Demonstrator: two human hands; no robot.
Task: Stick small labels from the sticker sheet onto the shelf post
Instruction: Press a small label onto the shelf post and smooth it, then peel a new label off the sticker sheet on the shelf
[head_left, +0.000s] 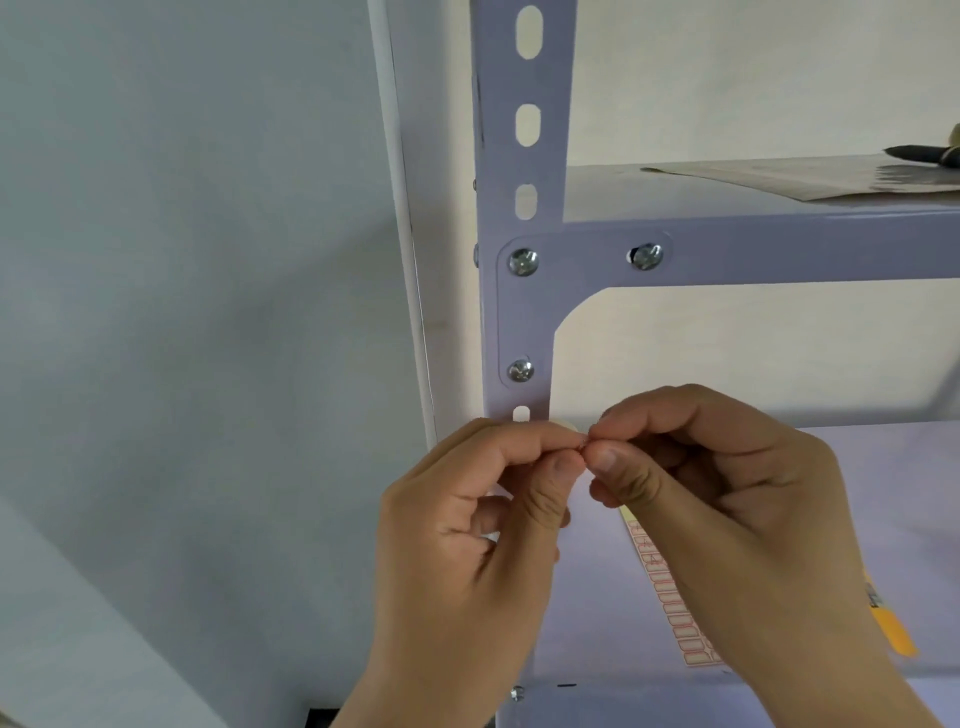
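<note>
The lilac metal shelf post (524, 156) rises through the middle of the view, with slots and silver bolts. My left hand (467, 525) and my right hand (717, 499) meet just right of the post, below the lowest bolt. Both pinch a tiny label (586, 445) between thumb and forefinger tips; only a reddish sliver of it shows. The sticker sheet (670, 597), a strip of red-outlined labels, lies on the lower shelf (914, 493), partly hidden under my right hand.
A grey-white wall (208, 312) fills the left side. The upper shelf (779, 221) carries a brown paper sheet (810, 179) and a dark pen (924, 155) at the far right. A yellow object (891, 626) lies on the lower shelf by my right wrist.
</note>
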